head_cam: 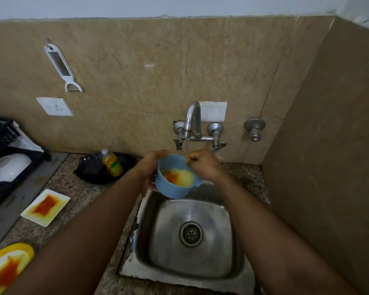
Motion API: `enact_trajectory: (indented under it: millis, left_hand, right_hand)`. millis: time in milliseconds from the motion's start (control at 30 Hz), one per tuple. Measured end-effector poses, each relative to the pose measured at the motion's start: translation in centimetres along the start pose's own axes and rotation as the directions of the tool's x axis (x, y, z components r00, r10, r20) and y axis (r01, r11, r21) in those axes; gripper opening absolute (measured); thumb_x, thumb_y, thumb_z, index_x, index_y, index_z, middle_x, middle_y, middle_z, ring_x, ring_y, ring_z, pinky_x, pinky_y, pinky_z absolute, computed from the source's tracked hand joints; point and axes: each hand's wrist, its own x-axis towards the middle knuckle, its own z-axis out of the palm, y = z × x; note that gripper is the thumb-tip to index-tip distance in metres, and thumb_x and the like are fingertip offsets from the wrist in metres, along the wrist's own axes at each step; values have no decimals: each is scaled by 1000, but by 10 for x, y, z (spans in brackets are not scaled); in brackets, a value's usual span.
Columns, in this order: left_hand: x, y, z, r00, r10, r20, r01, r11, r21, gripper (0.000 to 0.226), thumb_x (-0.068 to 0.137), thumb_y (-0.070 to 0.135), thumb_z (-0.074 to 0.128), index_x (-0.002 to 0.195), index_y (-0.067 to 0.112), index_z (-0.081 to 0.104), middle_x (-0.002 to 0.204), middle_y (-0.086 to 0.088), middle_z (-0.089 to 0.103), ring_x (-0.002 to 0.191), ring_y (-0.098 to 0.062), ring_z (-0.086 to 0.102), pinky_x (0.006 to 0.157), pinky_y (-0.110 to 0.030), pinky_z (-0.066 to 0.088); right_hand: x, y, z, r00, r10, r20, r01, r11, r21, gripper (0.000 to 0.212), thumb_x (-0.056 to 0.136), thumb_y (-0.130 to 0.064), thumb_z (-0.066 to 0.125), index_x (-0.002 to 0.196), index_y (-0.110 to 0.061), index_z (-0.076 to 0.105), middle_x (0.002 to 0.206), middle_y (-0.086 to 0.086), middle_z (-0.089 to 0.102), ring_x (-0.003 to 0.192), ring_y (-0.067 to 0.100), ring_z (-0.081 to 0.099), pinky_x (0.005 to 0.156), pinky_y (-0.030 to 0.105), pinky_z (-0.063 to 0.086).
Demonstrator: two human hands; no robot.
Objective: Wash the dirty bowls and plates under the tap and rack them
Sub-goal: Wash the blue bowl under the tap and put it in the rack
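Note:
I hold a blue bowl [172, 188] tilted over the steel sink [136, 241], just under the tap [193, 120], from which a thin stream of water falls. Orange and yellow residue coats its inside. My left hand [151, 167] grips its left side from behind. My right hand [205, 163] is closed on the bowl's far right rim. A dirty white square plate [28, 213] lies on the counter to the left. At the bottom left corner sits a dirty yellow plate [19, 250]. A clean white bowl [6, 169] rests upside down in the black rack [0, 133].
A yellow soap bottle [112, 163] lies on a black dish [87, 177] behind the sink's left side. A peeler [62, 67] hangs on the tiled wall above a socket [54, 107]. A side wall closes off the right.

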Motion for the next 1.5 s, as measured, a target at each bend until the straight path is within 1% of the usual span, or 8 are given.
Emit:
enact_trajectory:
  millis: [133,367,633,833,1000,1233,1367,1500]
  left_hand:
    - [11,-2,13,941,246,-231,-250,968,13,16,90,31,71,93,16,69,101,-14,72,94,-34,69,79,-46,59]
    - [19,-22,18,824,479,-301,-401,870,287,31,95,39,67,72,18,71,80,-4,71,87,-27,69,83,-44,53]
    - [23,-26,15,736,485,-471,-424,874,237,22,95,44,64,84,28,73,80,9,66,89,-24,66,83,-40,52]
    - [14,-20,30,664,517,-539,-434,855,285,22,98,46,58,95,29,71,97,-2,71,97,-29,67,92,-47,54]
    - [14,-26,25,548,626,-555,-505,776,377,35,100,49,52,118,27,74,108,-4,75,101,-28,68,89,-44,55]
    - [8,-32,39,487,680,-547,-574,722,387,29,104,38,53,124,25,69,105,8,67,95,-11,57,81,-30,42]
    - [9,-37,36,483,644,-593,-581,743,332,27,102,43,55,119,25,67,109,1,72,99,-18,64,83,-32,48]
    - [8,-27,21,737,495,-460,-495,859,132,54,88,67,64,103,16,67,97,1,69,89,-15,64,78,-33,50]
  right_hand:
    - [-5,7,11,995,94,-40,-87,984,156,19,98,-27,65,85,-19,77,76,4,74,63,21,72,58,45,63]
    - [-16,26,23,978,206,-43,-192,956,223,20,96,-12,61,85,-2,74,67,19,71,46,27,66,47,48,59]
    - [-20,13,26,964,224,147,-266,854,448,20,97,-3,57,98,-18,71,88,13,76,71,30,76,53,36,58]
    - [-13,7,38,941,310,-137,-216,860,462,25,101,-15,53,83,-12,70,65,17,70,44,25,63,43,35,54]
    - [-19,1,42,951,274,144,-304,743,596,19,105,-17,45,117,-18,60,92,12,74,64,32,74,57,44,63]
    - [-15,-3,53,904,411,-117,-274,768,579,26,104,-26,50,96,-9,69,72,17,73,47,31,68,49,49,61]
    - [-22,-7,58,928,343,147,-346,644,682,28,105,-39,49,110,-16,65,83,17,76,62,32,74,55,41,62]
    - [-18,13,48,938,342,-61,-278,843,460,20,98,-16,56,107,-17,73,84,13,75,60,31,73,51,48,62]
